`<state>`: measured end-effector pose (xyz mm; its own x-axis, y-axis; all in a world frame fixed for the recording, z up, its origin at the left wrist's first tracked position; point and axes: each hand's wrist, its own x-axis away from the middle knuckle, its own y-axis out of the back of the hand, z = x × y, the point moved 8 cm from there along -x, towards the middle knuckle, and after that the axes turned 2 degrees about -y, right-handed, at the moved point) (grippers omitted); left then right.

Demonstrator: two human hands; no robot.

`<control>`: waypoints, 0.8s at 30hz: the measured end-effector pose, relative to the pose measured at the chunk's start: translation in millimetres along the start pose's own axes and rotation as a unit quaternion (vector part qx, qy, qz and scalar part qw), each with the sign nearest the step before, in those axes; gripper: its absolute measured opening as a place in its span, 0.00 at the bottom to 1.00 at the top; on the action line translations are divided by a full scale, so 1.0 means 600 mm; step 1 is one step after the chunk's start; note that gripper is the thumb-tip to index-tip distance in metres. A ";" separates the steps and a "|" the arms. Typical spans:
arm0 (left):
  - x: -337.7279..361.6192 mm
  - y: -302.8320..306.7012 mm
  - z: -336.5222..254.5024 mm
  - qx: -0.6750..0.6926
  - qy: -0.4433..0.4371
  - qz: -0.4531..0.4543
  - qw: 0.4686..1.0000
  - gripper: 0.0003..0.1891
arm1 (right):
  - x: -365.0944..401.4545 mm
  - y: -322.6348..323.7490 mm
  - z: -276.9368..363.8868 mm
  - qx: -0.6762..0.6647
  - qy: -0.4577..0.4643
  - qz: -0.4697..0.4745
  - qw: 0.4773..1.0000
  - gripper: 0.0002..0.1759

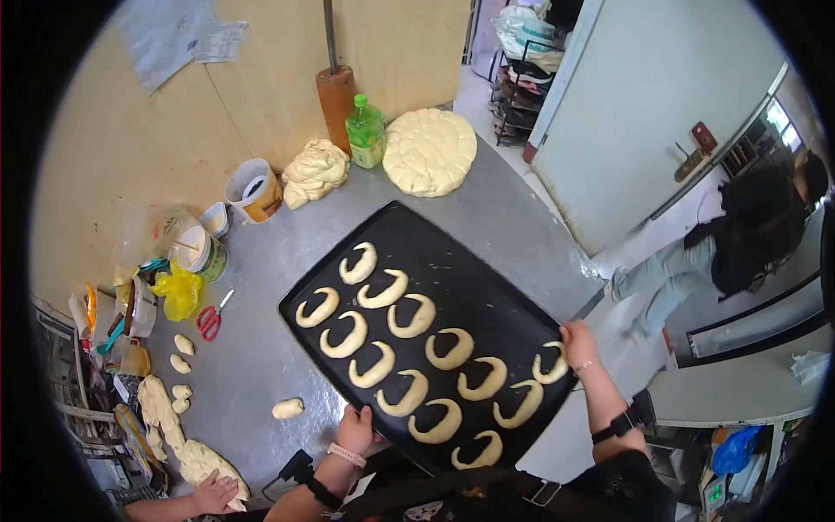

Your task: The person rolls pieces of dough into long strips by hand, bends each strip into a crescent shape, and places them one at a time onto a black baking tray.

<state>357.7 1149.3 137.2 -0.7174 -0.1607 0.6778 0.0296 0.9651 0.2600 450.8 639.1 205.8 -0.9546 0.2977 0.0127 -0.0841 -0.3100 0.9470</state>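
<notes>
A large black baking tray (465, 274) is held in front of me, turned at an angle over the metal table. Several crescent-shaped pieces of raw dough (450, 350) lie on it in rows, and its upper right part is bare. My left hand (355, 431) is closed on the near left edge, the thumb on top of the rim. My right hand (578, 343) grips the right corner, close to one dough crescent. Both hands' fingers under the tray are hidden. A small dough roll (288, 408) lies on the table left of my left hand.
A co-worker's hand (215, 494) rests on a long dough piece (202, 464). Red scissors (210, 322), tubs (256, 190), a dough mound (315, 174), a green bottle (365, 132) and a round dough slab (430, 152) stand along the table. Another person (739, 230) is by the door (652, 113).
</notes>
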 end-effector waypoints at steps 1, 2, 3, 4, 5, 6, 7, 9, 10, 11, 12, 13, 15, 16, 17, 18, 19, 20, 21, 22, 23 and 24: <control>0.006 -0.031 0.012 0.025 0.003 0.034 0.999 0.15 | 0.030 0.008 -0.040 -0.052 -0.012 -0.026 0.998 0.08; 0.002 -0.060 0.024 -0.004 0.004 0.072 0.997 0.15 | 0.058 0.009 -0.087 -0.041 -0.025 -0.033 0.998 0.08; 0.004 -0.092 0.042 -0.030 0.010 0.113 0.993 0.15 | 0.090 0.021 -0.128 -0.033 -0.048 -0.021 0.998 0.07; 0.009 -0.120 0.038 -0.033 -0.005 0.146 0.989 0.15 | 0.117 0.026 -0.167 -0.045 -0.043 -0.050 0.997 0.07; 0.015 -0.158 0.038 -0.036 -0.021 0.178 0.983 0.15 | 0.154 0.029 -0.222 -0.031 -0.072 -0.069 0.995 0.06; 0.032 -0.183 -0.002 -0.054 -0.061 0.208 0.975 0.16 | 0.176 0.035 -0.281 -0.036 -0.104 -0.100 0.989 0.07; 0.025 -0.213 0.002 -0.115 -0.033 0.242 0.963 0.18 | 0.186 0.057 -0.309 0.011 -0.124 -0.087 0.988 0.08; 0.023 -0.263 -0.047 -0.143 -0.051 0.251 0.956 0.19 | 0.195 0.060 -0.421 -0.027 -0.168 -0.078 0.982 0.10; 0.004 -0.291 -0.055 -0.121 -0.050 0.251 0.959 0.20 | 0.192 0.073 -0.427 -0.018 -0.168 -0.082 0.982 0.10; -0.018 -0.314 -0.068 -0.147 -0.058 0.242 0.957 0.21 | 0.174 0.083 -0.438 -0.012 -0.165 -0.086 0.983 0.10; -0.021 -0.328 -0.101 -0.108 -0.047 0.242 0.963 0.21 | 0.145 0.090 -0.446 -0.006 -0.159 -0.089 0.983 0.10; -0.031 -0.339 -0.130 -0.112 -0.050 0.235 0.964 0.19 | 0.110 0.090 -0.456 -0.016 -0.163 -0.091 0.982 0.11; -0.056 -0.361 -0.183 -0.076 -0.072 0.229 0.968 0.19 | 0.038 0.069 -0.478 -0.037 -0.167 -0.078 0.982 0.12; -0.072 -0.368 -0.196 -0.071 -0.067 0.222 0.970 0.19 | 0.000 0.057 -0.494 -0.037 -0.179 -0.044 0.982 0.13; -0.051 -0.356 -0.202 -0.090 -0.073 0.212 0.970 0.18 | 0.006 0.063 -0.475 0.025 -0.123 -0.040 0.991 0.14; -0.074 -0.369 -0.178 -0.075 -0.096 0.219 0.968 0.17 | -0.013 0.056 -0.482 -0.005 -0.119 -0.028 0.992 0.15; -0.076 -0.372 -0.158 -0.084 -0.110 0.267 0.954 0.16 | -0.047 0.017 -0.558 0.017 -0.112 -0.020 0.993 0.16; -0.052 -0.332 -0.169 -0.184 -0.234 0.197 0.934 0.14 | -0.061 0.012 -0.541 -0.010 -0.129 0.028 0.991 0.17; -0.006 -0.263 -0.182 -0.198 -0.260 0.126 0.937 0.13 | -0.072 0.020 -0.518 0.075 -0.138 0.064 0.986 0.19; 0.000 -0.181 -0.159 -0.172 -0.350 -0.008 0.921 0.13 | -0.073 0.054 -0.469 0.196 -0.141 -0.022 0.970 0.22; 0.019 -0.092 -0.136 -0.149 -0.443 -0.139 0.873 0.15 | -0.056 0.098 -0.352 0.150 -0.041 -0.169 0.973 0.26; 0.044 0.016 -0.124 -0.193 -0.403 -0.215 0.868 0.23 | -0.056 0.110 -0.263 0.094 0.016 -0.168 0.981 0.27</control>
<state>390.9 1138.8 208.9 -0.9693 -0.1423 -0.2004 -0.2426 0.6847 0.6873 432.2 466.1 217.0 -0.8907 0.3251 -0.3178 -0.3444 -0.0262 0.9385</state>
